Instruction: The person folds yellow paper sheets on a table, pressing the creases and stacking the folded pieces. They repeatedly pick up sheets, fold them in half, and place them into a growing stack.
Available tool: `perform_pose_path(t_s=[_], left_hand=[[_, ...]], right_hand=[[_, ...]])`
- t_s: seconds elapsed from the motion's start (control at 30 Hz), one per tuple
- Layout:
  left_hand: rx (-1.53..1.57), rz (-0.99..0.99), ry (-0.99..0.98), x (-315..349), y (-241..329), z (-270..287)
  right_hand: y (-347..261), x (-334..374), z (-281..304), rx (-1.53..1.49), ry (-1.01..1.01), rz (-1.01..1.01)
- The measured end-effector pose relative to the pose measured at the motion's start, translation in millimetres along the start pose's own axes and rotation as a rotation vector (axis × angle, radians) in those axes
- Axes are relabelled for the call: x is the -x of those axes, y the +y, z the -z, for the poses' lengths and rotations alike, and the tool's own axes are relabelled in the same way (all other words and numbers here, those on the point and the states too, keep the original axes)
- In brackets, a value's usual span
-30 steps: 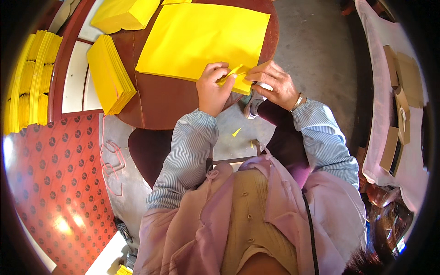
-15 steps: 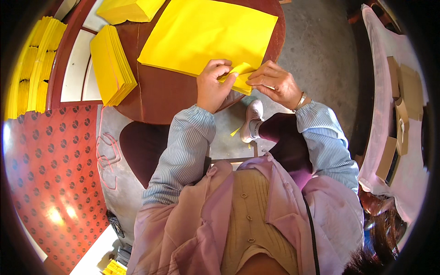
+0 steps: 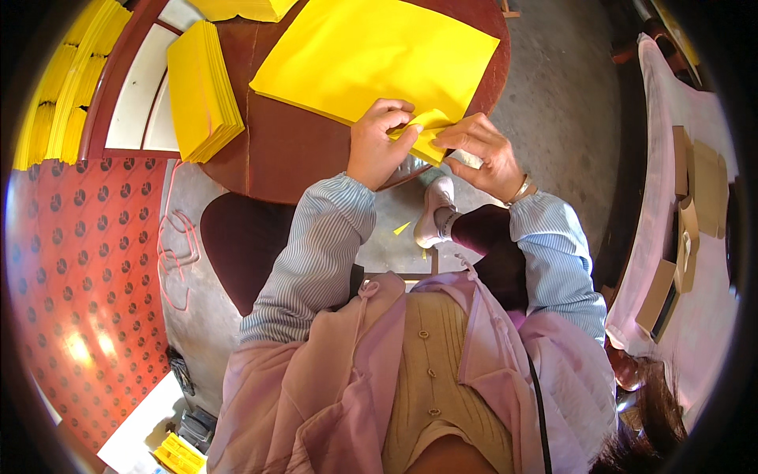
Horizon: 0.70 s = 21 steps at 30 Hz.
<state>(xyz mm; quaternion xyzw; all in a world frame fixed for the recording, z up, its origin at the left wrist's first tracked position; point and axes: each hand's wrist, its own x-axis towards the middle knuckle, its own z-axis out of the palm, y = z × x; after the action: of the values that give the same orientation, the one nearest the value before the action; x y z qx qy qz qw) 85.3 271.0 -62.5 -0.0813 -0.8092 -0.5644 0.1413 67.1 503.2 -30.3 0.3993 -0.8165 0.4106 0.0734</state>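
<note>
Both hands are close together but apart at the near edge of the round red-brown table. Over that edge, the left hand pinches a folded yellow sheet between thumb and fingers; the right hand's fingertips touch its right end, though I cannot tell whether the thumb grips too. Farther onto the table lies a large yellow stack. A yellow bundle sits at the table's left edge, another beyond it at the far side.
</note>
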Motion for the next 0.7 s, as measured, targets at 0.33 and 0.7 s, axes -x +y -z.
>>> perform_pose_path(t_s=[0.33,0.7], left_hand=[[0.001,0.029,-0.098,-4,-5,15],[-0.002,-0.047,-0.214,-3,1,24]], right_hand=[[10,-5,-14,-0.127,0.053,-0.076],[9,-2,-23,-0.224,0.158,-0.199]])
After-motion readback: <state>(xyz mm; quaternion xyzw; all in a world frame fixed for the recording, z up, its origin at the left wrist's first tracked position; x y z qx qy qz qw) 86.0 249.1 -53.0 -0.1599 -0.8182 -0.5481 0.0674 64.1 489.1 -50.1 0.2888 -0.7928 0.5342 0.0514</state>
